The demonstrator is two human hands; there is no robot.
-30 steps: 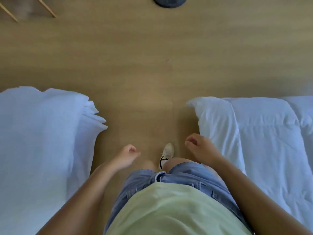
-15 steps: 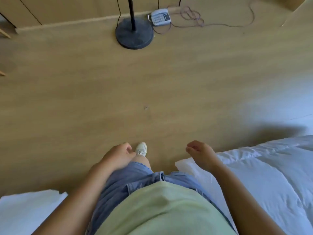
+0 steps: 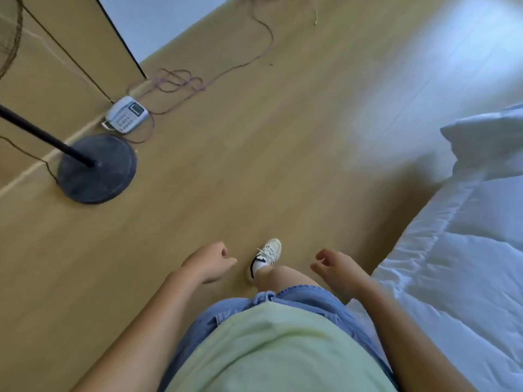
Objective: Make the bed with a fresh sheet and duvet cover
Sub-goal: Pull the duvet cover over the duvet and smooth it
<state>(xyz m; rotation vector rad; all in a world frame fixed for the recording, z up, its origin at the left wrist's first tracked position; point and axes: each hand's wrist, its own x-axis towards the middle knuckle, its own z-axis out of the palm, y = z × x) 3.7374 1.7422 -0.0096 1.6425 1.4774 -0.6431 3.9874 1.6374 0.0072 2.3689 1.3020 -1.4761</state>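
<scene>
Lower-left bedding is gone; the duvet (image 3: 452, 278) runs up the right edge, nearer the right hand (image 3: 336, 267) than the left hand (image 3: 209, 263), both loosely curled, empty.

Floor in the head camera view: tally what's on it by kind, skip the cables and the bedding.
Telephone: 1
Stand with round base: 1
Shoe: 1
Total: 3
</scene>
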